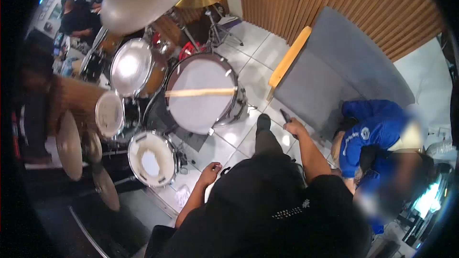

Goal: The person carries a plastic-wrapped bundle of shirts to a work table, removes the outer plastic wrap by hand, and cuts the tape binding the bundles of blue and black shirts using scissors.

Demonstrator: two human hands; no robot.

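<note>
My right hand [296, 127] is closed around a slim dark phone [285, 114], held out past my knee near the grey sofa. My left hand [211, 173] hangs by my other side with its fingers curled in, and nothing shows in it. The snare drum [152, 158] is the nearest drum to that hand, a short way to its left. Ahead lies the bass drum [198, 107], a drumstick-coloured wooden strip [201, 92] across its pale head.
Toms [132, 67] and cymbals [69, 145] stand at the left, and a large cymbal [148, 2] hangs above. A grey sofa [315, 81] is at the right. Someone in a blue shirt [370, 131] bends beside it. Another person [79, 16] is far left. White tiles [251, 74] cover the floor.
</note>
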